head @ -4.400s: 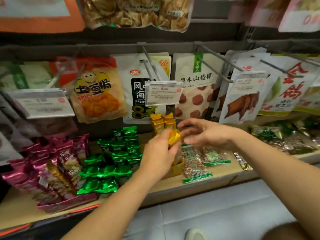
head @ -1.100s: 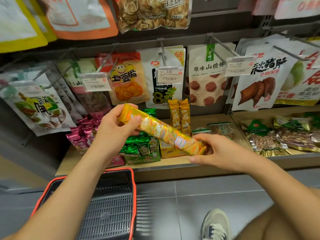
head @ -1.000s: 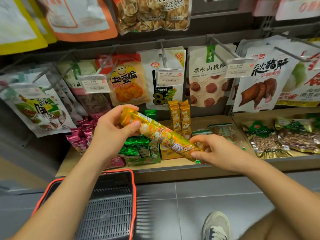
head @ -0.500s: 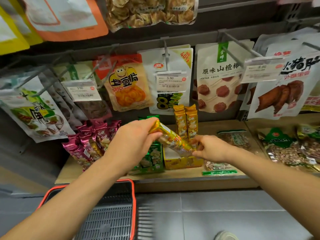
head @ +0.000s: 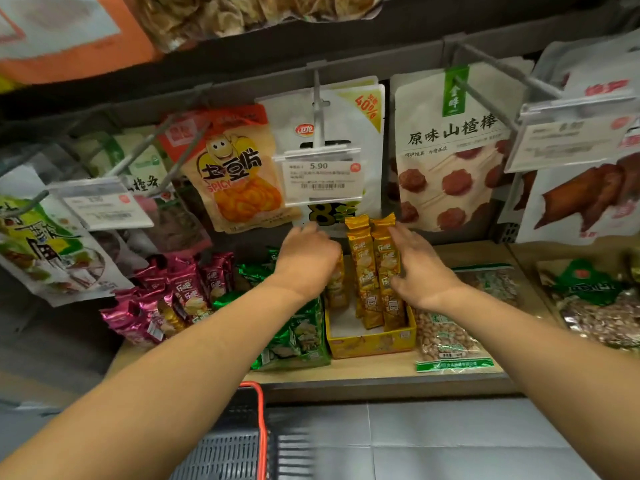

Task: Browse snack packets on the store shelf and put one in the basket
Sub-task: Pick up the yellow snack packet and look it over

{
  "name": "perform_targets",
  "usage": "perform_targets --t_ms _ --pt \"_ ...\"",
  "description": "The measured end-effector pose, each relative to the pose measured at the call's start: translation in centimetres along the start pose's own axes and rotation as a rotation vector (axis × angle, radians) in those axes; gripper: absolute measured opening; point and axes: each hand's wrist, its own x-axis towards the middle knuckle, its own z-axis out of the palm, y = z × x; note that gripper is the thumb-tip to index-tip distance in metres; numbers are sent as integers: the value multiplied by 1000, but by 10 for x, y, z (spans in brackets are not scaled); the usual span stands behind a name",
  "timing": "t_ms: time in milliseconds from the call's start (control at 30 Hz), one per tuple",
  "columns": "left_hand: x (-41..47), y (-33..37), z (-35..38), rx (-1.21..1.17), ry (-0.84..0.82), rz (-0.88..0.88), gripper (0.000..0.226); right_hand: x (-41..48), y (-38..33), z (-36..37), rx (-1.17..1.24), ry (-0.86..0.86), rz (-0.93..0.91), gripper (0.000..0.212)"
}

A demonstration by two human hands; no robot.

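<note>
My left hand (head: 308, 263) reaches over the yellow display box (head: 370, 344) on the shelf and grips the top of a long yellow snack packet (head: 336, 285), whose lower part stands in the box. My right hand (head: 420, 268) lies with straight fingers against two upright yellow packets (head: 375, 268) in the same box. The grey basket with a red rim (head: 262, 427) sits on the floor below the shelf, under my left forearm, and only its right part shows.
Green packets (head: 298, 337) and pink packets (head: 162, 299) fill the shelf left of the box; bagged peanuts (head: 446, 337) lie to its right. Hanging bags and price tags (head: 322, 174) on pegs jut out above. The wooden shelf edge (head: 381, 375) runs across the front.
I leaned closer to the shelf. Both hands moved the yellow packet from in front of me down into the yellow box; my right hand let go of it and now touches the upright packets.
</note>
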Motion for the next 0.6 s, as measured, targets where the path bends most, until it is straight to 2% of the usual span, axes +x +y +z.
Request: perform_targets --t_ms 67,167,267,333,400,467,600 --pt "11 3 3 25 -22 -37 13 2 2 1 -47 -16 -4 91" --pt "27 4 5 -3 -37 -99 18 1 4 -2 -111 -2 13 89" --pt "40 0 3 -67 -178 -126 29 -2 4 -2 -182 -24 41 88" --pt "44 -3 2 -130 -218 -167 26 -1 3 -3 -186 -13 32 90" --pt "44 -6 4 -191 -172 -218 20 2 3 -6 -192 -6 -12 93" --pt "43 -7 8 -243 -102 -238 24 4 2 -7 -210 -29 -57 95" --pt "35 1 16 -398 79 -154 49 8 2 -3 -286 -3 -105 86"
